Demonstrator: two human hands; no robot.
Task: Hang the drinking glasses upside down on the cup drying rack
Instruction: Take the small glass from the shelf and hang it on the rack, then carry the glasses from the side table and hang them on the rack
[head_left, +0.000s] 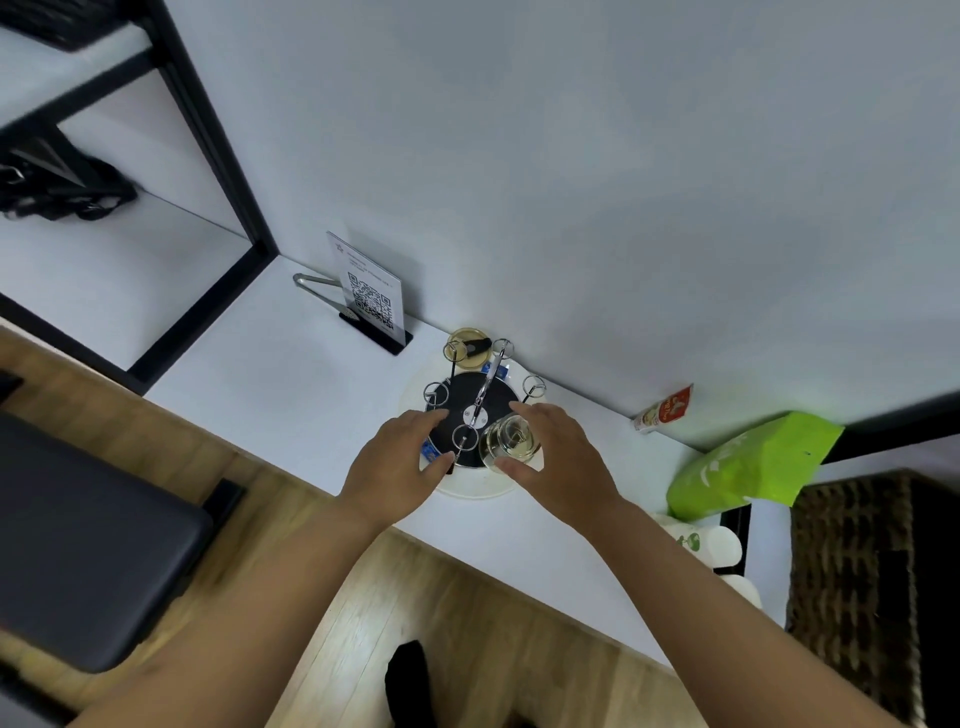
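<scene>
Both hands reach over the cup drying rack (470, 410), which stands on a white round tray (470, 488) on the worktop (291, 364). The left hand (397, 462) is spread, fingers loose, holding nothing, its fingertips at the rack's black base. The right hand (558, 457) curls around a clear drinking glass (511, 439), thumb and fingers on either side of it, at the rack's near right edge. Between the two hands rise the rack's ringed wire arms. Beyond the right hand lies a green bag (753, 462).
</scene>
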